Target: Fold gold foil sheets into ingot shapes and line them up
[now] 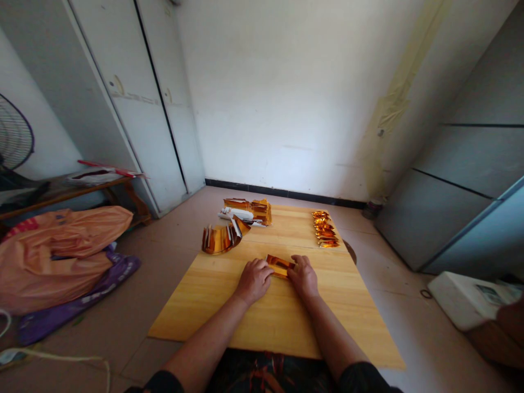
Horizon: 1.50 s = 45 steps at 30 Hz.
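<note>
Between the left hand (254, 279) and right hand (303, 275), a gold foil sheet (279, 266) lay on the wooden surface (262, 322), both hands pressing its ends with curled fingers. The foil appeared light, thin and easily creased, best pinched at its edges. Beyond the hands lay a curved foil stack (221, 238), a foil bundle (248, 210) and folded foil pieces (325, 229), none obstructing.

I read soft, even daylight with a warm cast. The white wall (295, 98) is brightest. Gold foil sheets (221, 239) show glare. Wide-angle distortion bends the wardrobe (135, 109) edges; corners are dimmer and softer.
</note>
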Tool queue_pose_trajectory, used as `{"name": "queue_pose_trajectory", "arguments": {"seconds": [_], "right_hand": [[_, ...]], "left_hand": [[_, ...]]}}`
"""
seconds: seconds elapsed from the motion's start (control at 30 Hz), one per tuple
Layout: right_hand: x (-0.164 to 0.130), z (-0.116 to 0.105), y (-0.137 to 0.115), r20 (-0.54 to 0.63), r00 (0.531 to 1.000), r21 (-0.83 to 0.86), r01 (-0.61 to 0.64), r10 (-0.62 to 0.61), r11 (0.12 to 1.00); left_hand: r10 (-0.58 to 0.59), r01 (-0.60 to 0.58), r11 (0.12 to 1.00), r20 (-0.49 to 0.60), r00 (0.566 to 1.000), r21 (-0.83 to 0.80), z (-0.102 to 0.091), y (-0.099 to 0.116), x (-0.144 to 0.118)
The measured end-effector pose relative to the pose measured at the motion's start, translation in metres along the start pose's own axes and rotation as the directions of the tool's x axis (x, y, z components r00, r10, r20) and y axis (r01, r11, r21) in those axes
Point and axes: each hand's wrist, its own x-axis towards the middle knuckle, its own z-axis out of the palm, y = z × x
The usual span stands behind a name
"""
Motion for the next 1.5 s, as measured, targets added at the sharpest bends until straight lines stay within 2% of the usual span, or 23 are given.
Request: {"name": "queue_pose_trajectory", "arguments": {"seconds": [0.37,1.2,1.33,1.43,1.5], "right_hand": [[-0.002,0.001,0.001,0.039,0.998,-0.040,0.057,-0.056,0.998],[-0.005,0.002,0.001,-0.015,0.995,-0.027,0.100,-0.100,0.995],[-0.003,0.005,0.005,-0.064,0.993,0.124,0.102,-0.095,0.987],[-0.003,0.006,0.012,-0.114,0.990,0.336,0.119,-0.085,0.934],[-0.004,0.005,0.016,-0.109,0.989,0.403,0.140,-0.105,0.904]], "left_hand": [[0.002,-0.002,1.000,-0.006,1.000,0.001,0.003,-0.002,0.000],[-0.029,0.029,1.000,-0.015,0.999,0.006,0.003,-0.002,0.004],[-0.052,0.052,0.999,-0.005,0.999,0.001,0.002,-0.002,0.008],[-0.069,0.069,0.998,0.008,0.998,-0.006,0.001,-0.001,0.011],[-0.087,0.087,0.996,0.018,0.996,-0.001,0.001,0.000,0.013]]}}
